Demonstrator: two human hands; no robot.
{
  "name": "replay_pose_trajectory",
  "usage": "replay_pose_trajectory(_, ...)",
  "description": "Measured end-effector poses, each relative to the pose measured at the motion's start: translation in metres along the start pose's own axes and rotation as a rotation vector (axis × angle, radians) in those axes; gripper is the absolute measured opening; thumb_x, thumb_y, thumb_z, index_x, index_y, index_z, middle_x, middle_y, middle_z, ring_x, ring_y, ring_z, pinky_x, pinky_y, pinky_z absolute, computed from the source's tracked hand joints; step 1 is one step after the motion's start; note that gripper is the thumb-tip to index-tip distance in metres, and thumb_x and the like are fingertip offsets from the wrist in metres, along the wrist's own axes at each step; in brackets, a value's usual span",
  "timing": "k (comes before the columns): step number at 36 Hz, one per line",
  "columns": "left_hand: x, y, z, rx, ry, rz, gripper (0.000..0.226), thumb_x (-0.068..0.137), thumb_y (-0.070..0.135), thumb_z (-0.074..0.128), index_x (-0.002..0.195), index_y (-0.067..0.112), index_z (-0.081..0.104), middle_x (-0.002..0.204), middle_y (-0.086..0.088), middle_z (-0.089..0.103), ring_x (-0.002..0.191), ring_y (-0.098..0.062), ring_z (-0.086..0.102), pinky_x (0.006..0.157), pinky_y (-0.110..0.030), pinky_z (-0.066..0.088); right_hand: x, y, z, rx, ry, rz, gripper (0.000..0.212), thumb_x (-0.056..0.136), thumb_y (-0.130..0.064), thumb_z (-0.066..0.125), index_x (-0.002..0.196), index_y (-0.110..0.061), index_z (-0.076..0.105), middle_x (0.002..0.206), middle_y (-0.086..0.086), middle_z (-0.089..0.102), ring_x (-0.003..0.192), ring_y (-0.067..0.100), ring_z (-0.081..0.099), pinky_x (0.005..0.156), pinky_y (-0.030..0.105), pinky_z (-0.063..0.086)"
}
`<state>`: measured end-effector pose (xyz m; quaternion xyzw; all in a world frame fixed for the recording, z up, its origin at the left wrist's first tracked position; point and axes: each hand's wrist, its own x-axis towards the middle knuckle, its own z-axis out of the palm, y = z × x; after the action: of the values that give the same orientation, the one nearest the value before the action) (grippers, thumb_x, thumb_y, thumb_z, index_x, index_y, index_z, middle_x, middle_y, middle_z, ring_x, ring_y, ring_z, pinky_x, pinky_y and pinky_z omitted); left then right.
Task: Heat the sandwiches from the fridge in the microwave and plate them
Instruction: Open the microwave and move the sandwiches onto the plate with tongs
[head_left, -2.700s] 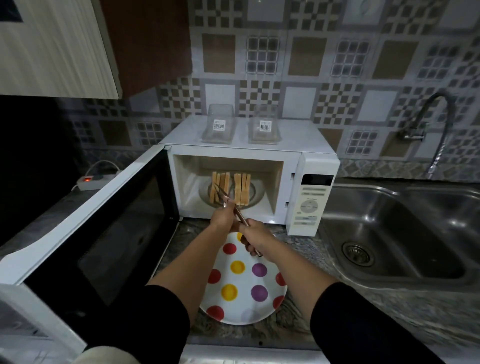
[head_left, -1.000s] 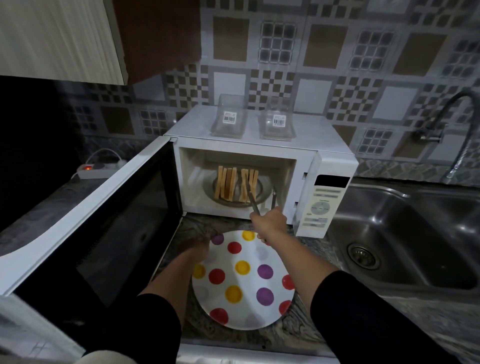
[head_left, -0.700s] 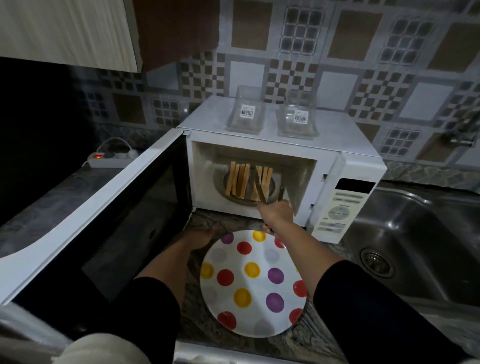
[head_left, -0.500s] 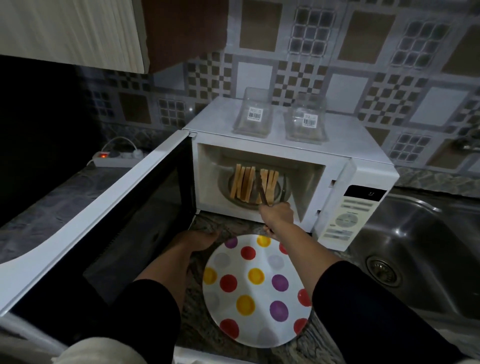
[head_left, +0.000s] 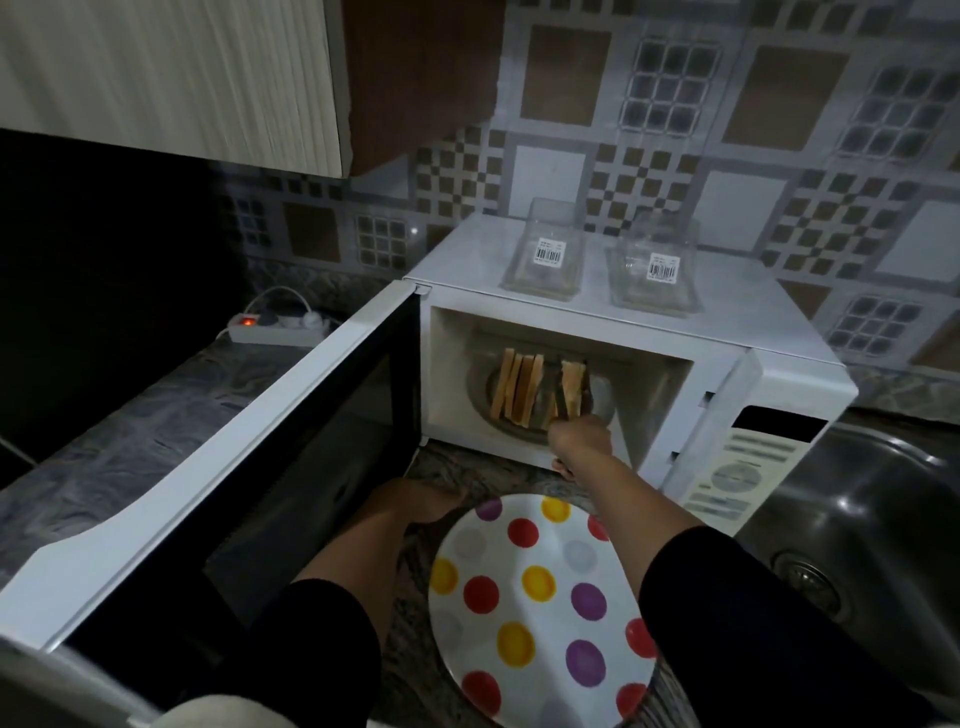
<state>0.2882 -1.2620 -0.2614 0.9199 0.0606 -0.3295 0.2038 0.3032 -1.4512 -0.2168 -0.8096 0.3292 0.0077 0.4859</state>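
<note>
While the left hand (head_left: 423, 501) rests flat, the right hand (head_left: 581, 435) grips tongs (head_left: 563, 395) — astride the sandwiches (head_left: 540, 392).

The right hand (head_left: 581, 435) covers the handle of the tongs (head_left: 563, 395), and their tips vanish among the sandwiches (head_left: 524, 387). The plate (head_left: 540, 613) slips under the right sleeve. The left hand's (head_left: 415, 501) fingers are too dim to read. The sink (head_left: 878, 519) runs off the right edge.
</note>
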Motion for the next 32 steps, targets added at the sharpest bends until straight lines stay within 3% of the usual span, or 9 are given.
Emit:
replay_pose_trajectory(3, -0.005, 0.003, 0.0, -0.002, 0.032, 0.005, 0.077, 0.095, 0.057, 0.038, 0.148, 0.002, 0.027, 0.153, -0.016, 0.03, 0.141, -0.031, 0.032, 0.116, -0.038, 0.028, -0.001, 0.001, 0.001, -0.005, 0.06, -0.016, 0.032, 0.088, -0.027, 0.058, 0.11, -0.004, 0.058, 0.094, 0.013, 0.063, 0.08, 0.029, 0.067, 0.062, 0.034, 0.058)
replay_pose_trajectory(6, -0.015, 0.005, 0.002, -0.027, 0.054, 0.008, 0.083, 0.093, 0.064, 0.032, 0.153, 0.013, 0.007, 0.159, -0.014, 0.011, 0.144, -0.031, 0.021, 0.118, -0.036, 0.025, -0.006, 0.003, -0.001, -0.025, 0.054, -0.037, 0.031, 0.092, -0.03, 0.056, 0.114, -0.008, 0.055, 0.091, 0.009, 0.058, 0.075, 0.024, 0.06, 0.052, 0.027, 0.046)
replay_pose_trajectory(10, -0.012, 0.003, 0.007, -0.044, 0.039, -0.011, 0.085, 0.092, 0.065, 0.035, 0.153, 0.012, 0.008, 0.159, -0.013, 0.012, 0.145, -0.031, 0.021, 0.118, -0.037, 0.025, -0.013, 0.003, -0.003, -0.001, 0.075, -0.041, 0.033, 0.089, -0.027, 0.055, 0.117, -0.01, 0.053, 0.101, 0.012, 0.063, 0.089, 0.03, 0.066, 0.079, 0.04, 0.058)
replay_pose_trajectory(14, -0.01, 0.001, 0.008, -0.045, 0.006, 0.037, 0.076, 0.099, 0.053, 0.029, 0.152, 0.002, 0.007, 0.158, -0.017, 0.013, 0.144, -0.031, 0.023, 0.117, -0.035, 0.024, -0.024, 0.003, -0.008, -0.011, 0.093, -0.072, 0.036, 0.087, -0.027, 0.056, 0.117, -0.008, 0.055, 0.11, 0.015, 0.064, 0.095, 0.033, 0.065, 0.084, 0.045, 0.056)
replay_pose_trajectory(17, -0.007, -0.003, 0.007, -0.035, 0.037, 0.069, 0.079, 0.093, 0.059, 0.039, 0.146, 0.001, 0.029, 0.152, -0.019, 0.032, 0.139, -0.033, 0.035, 0.114, -0.04, 0.031, -0.035, 0.008, -0.01, -0.035, 0.105, -0.104, 0.042, 0.088, -0.031, 0.054, 0.121, -0.005, 0.052, 0.113, 0.017, 0.063, 0.098, 0.036, 0.065, 0.086, 0.046, 0.055)
replay_pose_trajectory(22, -0.017, -0.005, 0.016, -0.022, 0.104, 0.186, 0.068, 0.101, 0.048, 0.024, 0.153, 0.008, 0.004, 0.161, -0.012, 0.002, 0.148, -0.025, 0.012, 0.119, -0.031, 0.015, -0.069, 0.021, -0.014, -0.06, 0.125, -0.084, 0.039, 0.09, -0.035, 0.049, 0.116, -0.005, 0.049, 0.11, 0.016, 0.062, 0.091, 0.034, 0.065, 0.07, 0.038, 0.054)
replay_pose_trajectory(24, -0.026, -0.008, 0.018, 0.02, 0.1, 0.198, 0.065, 0.103, 0.044, 0.024, 0.152, 0.005, 0.006, 0.16, -0.015, 0.006, 0.147, -0.026, 0.015, 0.116, -0.028, 0.017, -0.079, 0.031, -0.015, -0.072, 0.138, -0.071, 0.036, 0.091, -0.031, 0.049, 0.115, -0.005, 0.048, 0.111, 0.016, 0.061, 0.089, 0.034, 0.066, 0.065, 0.036, 0.055)
replay_pose_trajectory(28, -0.01, -0.017, 0.02, 0.018, 0.051, 0.215, 0.061, 0.102, 0.045, 0.025, 0.145, 0.002, 0.034, 0.151, -0.018, 0.034, 0.14, -0.03, 0.032, 0.115, -0.035, 0.027, -0.106, 0.049, -0.016, -0.078, 0.141, -0.044, 0.026, 0.094, -0.026, 0.048, 0.108, -0.004, 0.047, 0.084, 0.01, 0.058, 0.051, 0.021, 0.057, 0.038, 0.023, 0.04)
replay_pose_trajectory(32, 0.005, -0.025, 0.034, 0.098, 0.081, 0.303, 0.062, 0.102, 0.043, 0.027, 0.152, 0.008, 0.014, 0.159, -0.016, 0.011, 0.144, -0.03, 0.019, 0.118, -0.033, 0.021, -0.136, 0.074, -0.018, -0.069, 0.167, -0.043, 0.016, 0.094, -0.021, 0.05, 0.101, -0.007, 0.052, 0.079, 0.006, 0.054, 0.047, 0.015, 0.048, 0.036, 0.021, 0.037)
